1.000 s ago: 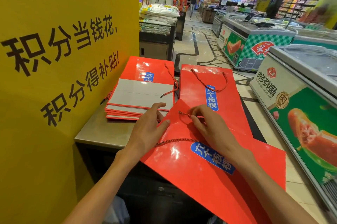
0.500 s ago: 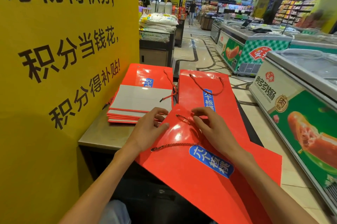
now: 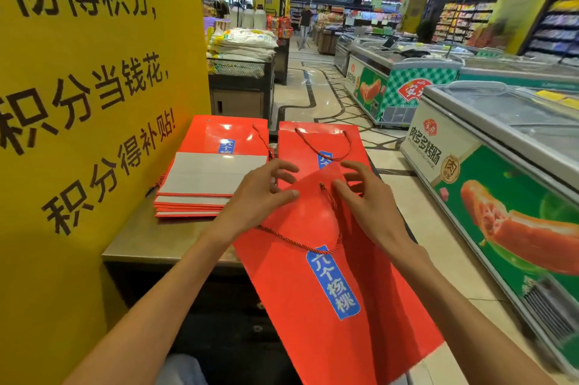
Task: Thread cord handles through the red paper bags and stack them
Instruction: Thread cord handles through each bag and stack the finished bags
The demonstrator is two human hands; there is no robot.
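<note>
At the centre of the frame we hold a flat red bag (image 3: 316, 284) that slants from the worktop (image 3: 163, 237) edge down toward the lower right, its blue label facing up. Our left hand (image 3: 260, 196) rests on the bag's upper left edge with the thumb laid on the paper and the fingers spread and lightly bent, pinching nothing that we can see. Our right hand (image 3: 369, 196) sits at the bag's top corner, fingers bent, its grip just beside the dark cord (image 3: 294, 240) end at the hole; we cannot tell whether the fingertips pinch it. The cord loops across the bag above the label. Behind, at left centre, lies a stack (image 3: 206, 187) of bags, and just to its right a second bag (image 3: 319, 143) with a handle. A yellow sign (image 3: 87, 102) fills the left; freezers (image 3: 495, 140) stand at right.
</note>
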